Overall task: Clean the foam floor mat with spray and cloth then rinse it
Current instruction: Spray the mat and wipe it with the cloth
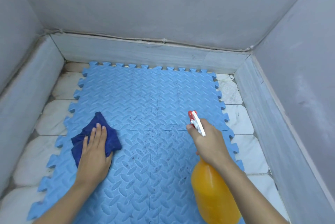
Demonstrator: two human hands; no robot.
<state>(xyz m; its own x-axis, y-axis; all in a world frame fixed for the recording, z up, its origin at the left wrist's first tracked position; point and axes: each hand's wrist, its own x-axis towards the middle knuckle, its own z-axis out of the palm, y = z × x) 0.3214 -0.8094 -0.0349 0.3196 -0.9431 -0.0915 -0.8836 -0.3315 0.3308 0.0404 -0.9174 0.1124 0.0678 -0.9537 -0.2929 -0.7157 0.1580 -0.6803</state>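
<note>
A light blue foam floor mat (pixel 137 96) of interlocking tiles covers the tiled floor, with dark wet speckles around its middle. My left hand (pixel 95 151) presses flat on a crumpled dark blue cloth (pixel 108 140) on the mat's left side, fingers straight. My right hand (pixel 208 142) grips the neck of an orange spray bottle (pixel 212 193). Its white and red spray head (pixel 195 122) points away from me over the mat, with my fingers curled round the trigger area.
White marble floor tiles (pixel 243 144) show on both sides of the mat. A low grey skirting (pixel 145 51) and grey walls close in the corner at the back, left and right.
</note>
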